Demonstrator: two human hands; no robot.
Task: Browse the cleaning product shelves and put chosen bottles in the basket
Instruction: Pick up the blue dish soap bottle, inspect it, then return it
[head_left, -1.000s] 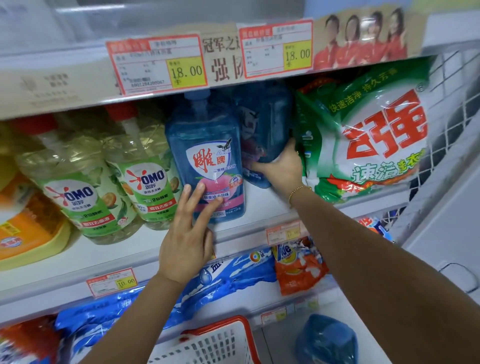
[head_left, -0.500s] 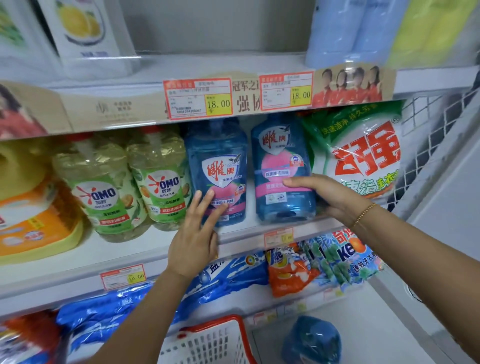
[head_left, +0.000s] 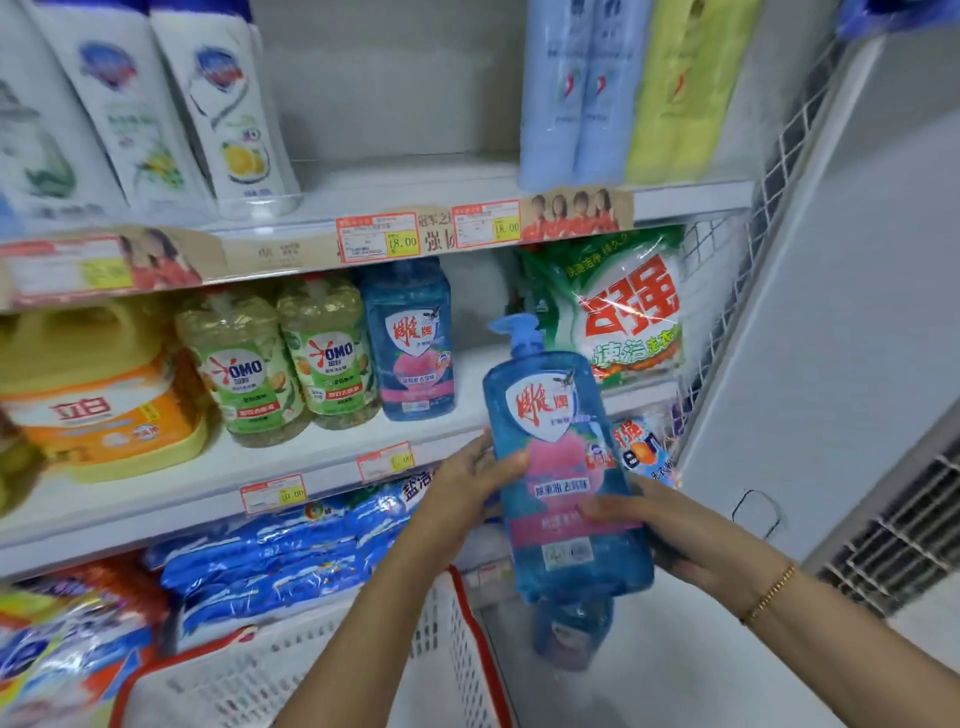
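Item: blue bottle (head_left: 558, 457), upright, just off the shelf (head_left: 332, 449) front edge, right end. Held by left hand (head_left: 467, 486) and right hand (head_left: 675, 538), fingers curled round its lower half. Risk: looks slick and heavy; may slip, missing the basket (head_left: 462, 613).

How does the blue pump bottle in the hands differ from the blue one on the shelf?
The held blue pump bottle tilts in the left hand and right hand; the blue shelf bottle stands upright. Held bottle's pump shows; shelf bottle's top is hidden. Same pink labels.
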